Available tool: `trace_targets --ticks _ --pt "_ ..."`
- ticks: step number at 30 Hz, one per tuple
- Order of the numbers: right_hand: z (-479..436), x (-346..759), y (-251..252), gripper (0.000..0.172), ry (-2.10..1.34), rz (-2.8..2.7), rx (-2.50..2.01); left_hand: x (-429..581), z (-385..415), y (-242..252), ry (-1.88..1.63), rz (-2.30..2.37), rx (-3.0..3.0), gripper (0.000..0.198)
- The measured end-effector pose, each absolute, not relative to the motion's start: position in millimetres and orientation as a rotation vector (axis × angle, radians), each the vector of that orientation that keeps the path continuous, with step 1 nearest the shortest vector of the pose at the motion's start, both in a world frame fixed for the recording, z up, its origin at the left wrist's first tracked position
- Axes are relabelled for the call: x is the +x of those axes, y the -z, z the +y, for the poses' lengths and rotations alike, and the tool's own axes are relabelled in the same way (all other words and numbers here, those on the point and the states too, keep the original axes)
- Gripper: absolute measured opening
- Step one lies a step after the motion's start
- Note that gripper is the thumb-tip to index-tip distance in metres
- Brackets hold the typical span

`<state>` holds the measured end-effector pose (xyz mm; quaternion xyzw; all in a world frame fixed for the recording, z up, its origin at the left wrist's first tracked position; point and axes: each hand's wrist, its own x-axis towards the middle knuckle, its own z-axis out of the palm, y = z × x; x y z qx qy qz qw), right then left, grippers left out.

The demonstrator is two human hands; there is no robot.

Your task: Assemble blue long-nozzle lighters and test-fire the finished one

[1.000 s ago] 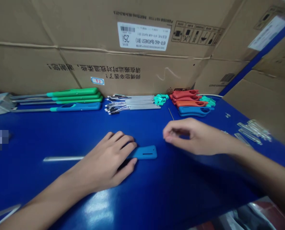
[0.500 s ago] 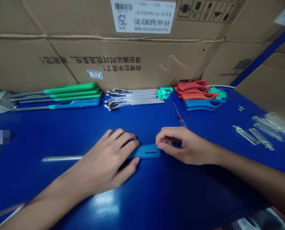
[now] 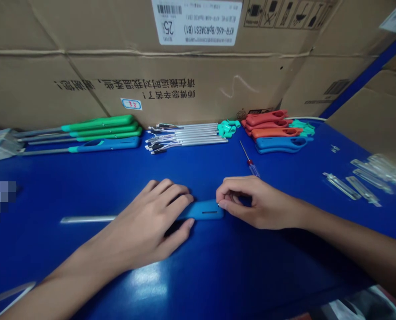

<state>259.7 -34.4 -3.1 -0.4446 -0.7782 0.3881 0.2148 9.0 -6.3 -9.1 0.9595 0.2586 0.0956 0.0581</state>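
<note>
A blue-handled long-reach lighter (image 3: 202,210) lies on the table, its metal tube (image 3: 88,219) pointing left. My left hand (image 3: 158,213) lies over it, thumb on the near side and fingers on the far side, gripping the handle and hiding its middle. At the handle's right end, my right hand (image 3: 251,200) is closed in a pinch. A tiny bright metal piece (image 3: 218,205), which looks like a screw, shows at the right fingertips against the handle's far corner.
Along the back lie assembled lighters (image 3: 104,130), metal tubes with wires (image 3: 198,134), teal caps (image 3: 229,129) and loose red, orange and blue handles (image 3: 278,144). A screwdriver (image 3: 252,167) lies behind my right hand. To the right are small screws (image 3: 334,149) and clear parts (image 3: 362,191). Cardboard (image 3: 218,66) stands behind.
The view has shifted very slightly. Both hands and the blue lighter keep the same positions, and the right fingertips stay at the handle's corner.
</note>
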Motion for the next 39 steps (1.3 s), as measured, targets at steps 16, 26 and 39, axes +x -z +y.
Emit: trace_targets --ticks 16,26,39 --pt "-33 262 5 0.009 -1.032 -2.202 -1.195 9 -5 10 -0.266 0.790 2.905 0.029" --pt "-35 258 11 0.012 -1.053 -2.153 -1.320 12 -10 2 -0.176 0.829 2.869 0.032" --pt "-35 254 11 0.017 -1.084 -2.111 -1.366 10 -11 4 -0.206 0.837 2.884 0.032"
